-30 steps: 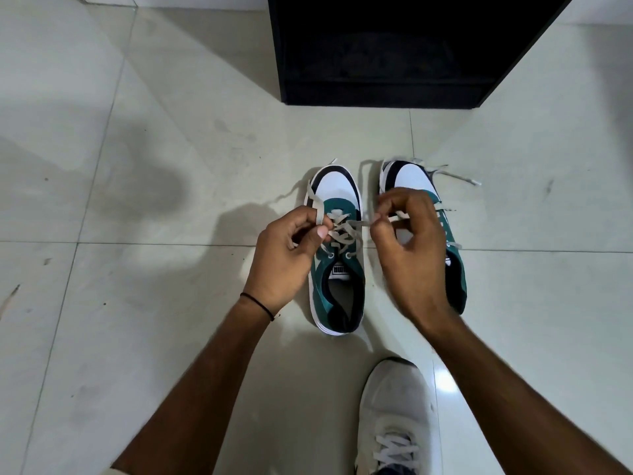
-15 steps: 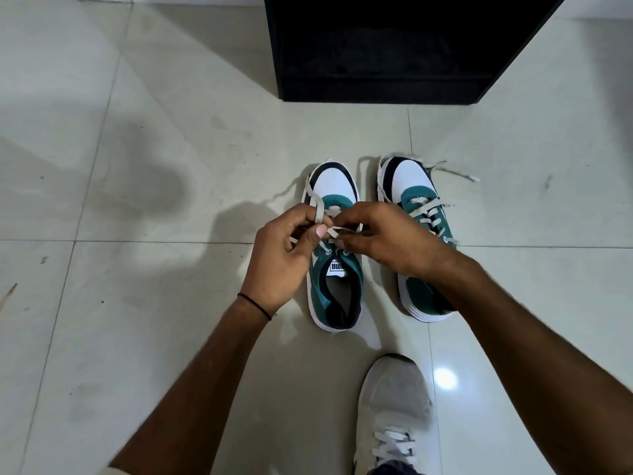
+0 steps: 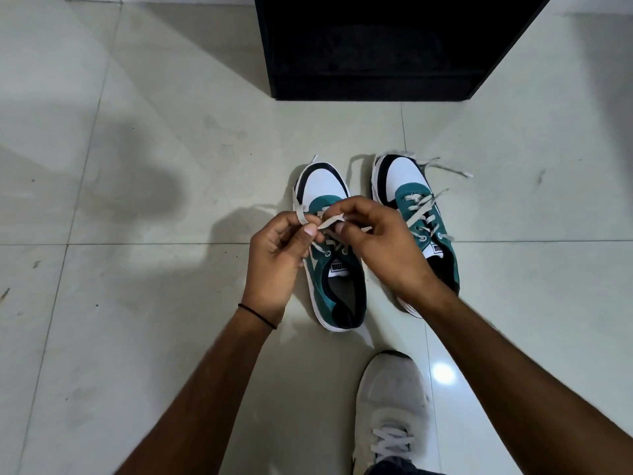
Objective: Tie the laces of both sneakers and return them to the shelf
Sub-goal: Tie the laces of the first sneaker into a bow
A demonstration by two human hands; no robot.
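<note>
Two green, white and black sneakers stand side by side on the tiled floor, toes pointing away from me. Over the left sneaker (image 3: 334, 289), my left hand (image 3: 277, 255) pinches one grey lace end and my right hand (image 3: 383, 248) pinches the other lace end (image 3: 330, 221); the two hands nearly touch above the eyelets. The right sneaker (image 3: 407, 186) is partly covered by my right wrist, and its laces (image 3: 448, 171) lie loose, trailing onto the floor to the right.
A black shelf unit (image 3: 376, 46) stands on the floor just beyond the sneakers. My own white shoe (image 3: 390, 406) is on the floor at the bottom, close behind the pair. Pale floor tiles (image 3: 137, 337) spread out on all sides.
My right hand has come left from above the right sneaker to meet my left hand over the left sneaker, carrying its lace end across. The left hand stays nearly in place.
</note>
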